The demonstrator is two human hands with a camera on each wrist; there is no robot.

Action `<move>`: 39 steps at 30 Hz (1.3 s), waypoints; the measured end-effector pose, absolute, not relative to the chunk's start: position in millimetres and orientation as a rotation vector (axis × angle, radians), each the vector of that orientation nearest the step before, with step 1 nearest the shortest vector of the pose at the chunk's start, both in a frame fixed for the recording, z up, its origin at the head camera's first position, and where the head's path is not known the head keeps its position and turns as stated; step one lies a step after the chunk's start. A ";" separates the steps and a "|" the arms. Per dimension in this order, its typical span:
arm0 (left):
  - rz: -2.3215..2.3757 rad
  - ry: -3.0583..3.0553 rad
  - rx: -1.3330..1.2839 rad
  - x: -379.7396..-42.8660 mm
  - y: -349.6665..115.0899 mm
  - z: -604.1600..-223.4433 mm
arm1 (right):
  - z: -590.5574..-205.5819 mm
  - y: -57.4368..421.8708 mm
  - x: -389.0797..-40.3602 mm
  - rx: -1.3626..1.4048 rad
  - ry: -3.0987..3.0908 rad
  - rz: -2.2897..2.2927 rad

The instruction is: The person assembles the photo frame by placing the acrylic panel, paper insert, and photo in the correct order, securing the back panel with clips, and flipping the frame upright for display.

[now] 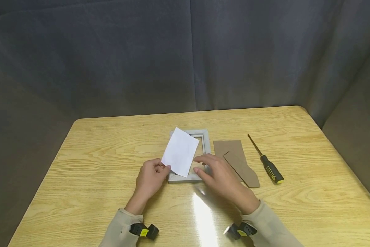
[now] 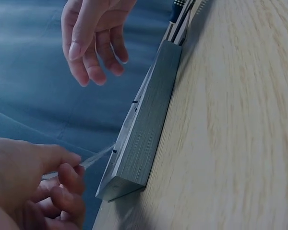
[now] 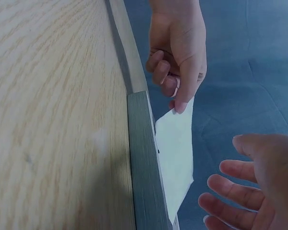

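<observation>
A white sheet of paper [image 1: 180,151] is tilted over a grey picture frame [image 1: 206,142] on the table. My left hand [image 1: 151,178] pinches its lower left corner between thumb and fingers, as the right wrist view shows with the paper [image 3: 176,158] hanging from the fingertips. Over the frame's right side hovers my right hand [image 1: 220,175], fingers spread and relaxed, holding nothing. In the left wrist view that right hand [image 2: 97,38] is apart from the frame [image 2: 146,129]. Small dark tabs show along the frame's edge.
Right of the frame lies a brown backing board [image 1: 234,147] with a stand leg [image 1: 243,169] on it. Farther right is a screwdriver [image 1: 269,166] with a black and yellow handle. The wooden table [image 1: 110,154] ends at a dark curtain [image 1: 135,61].
</observation>
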State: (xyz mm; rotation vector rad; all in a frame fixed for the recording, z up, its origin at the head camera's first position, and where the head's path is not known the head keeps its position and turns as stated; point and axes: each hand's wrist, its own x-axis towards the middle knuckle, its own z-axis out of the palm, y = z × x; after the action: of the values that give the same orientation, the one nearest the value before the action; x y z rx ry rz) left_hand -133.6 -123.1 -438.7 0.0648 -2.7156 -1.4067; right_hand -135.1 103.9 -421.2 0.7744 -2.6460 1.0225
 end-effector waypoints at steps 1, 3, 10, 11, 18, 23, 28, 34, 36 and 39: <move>-1.412 -2.697 0.072 -133.9 -123.7 -439.1 | -421.3 103.9 -135.1 0.775 -2.648 1.023; -1.428 -2.654 0.089 -134.2 -124.7 -439.3 | -421.6 104.0 -135.1 0.779 -2.648 1.024; -1.421 -2.663 0.111 -131.9 -120.1 -437.7 | -421.8 104.4 -135.0 0.775 -2.658 1.015; -1.425 -2.682 0.099 -131.5 -119.1 -437.8 | -421.7 104.6 -134.9 0.771 -2.660 1.013; -1.487 -2.743 0.020 -129.7 -116.0 -439.2 | -421.3 104.4 -134.7 0.746 -2.673 1.009; -1.515 -2.740 0.031 -130.3 -116.2 -439.3 | -421.6 104.2 -134.5 0.734 -2.672 1.007; -1.516 -2.770 0.014 -130.0 -116.1 -439.4 | -421.2 104.1 -134.4 0.726 -2.675 1.010; -1.508 -2.800 -0.031 -128.9 -114.9 -438.5 | -420.3 104.4 -134.4 0.726 -2.679 1.006; -1.500 -2.803 -0.042 -128.6 -114.5 -438.4 | -420.2 104.5 -134.4 0.721 -2.680 1.002; -1.481 -2.815 -0.068 -127.9 -114.0 -438.0 | -420.1 104.6 -134.4 0.716 -2.683 0.995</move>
State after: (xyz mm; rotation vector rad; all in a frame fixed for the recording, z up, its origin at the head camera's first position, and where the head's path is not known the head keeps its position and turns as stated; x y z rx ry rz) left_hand -127.9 -114.0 -438.0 -0.0679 -2.8151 -1.4809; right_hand -134.4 104.6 -420.1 0.7157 -2.6828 0.9950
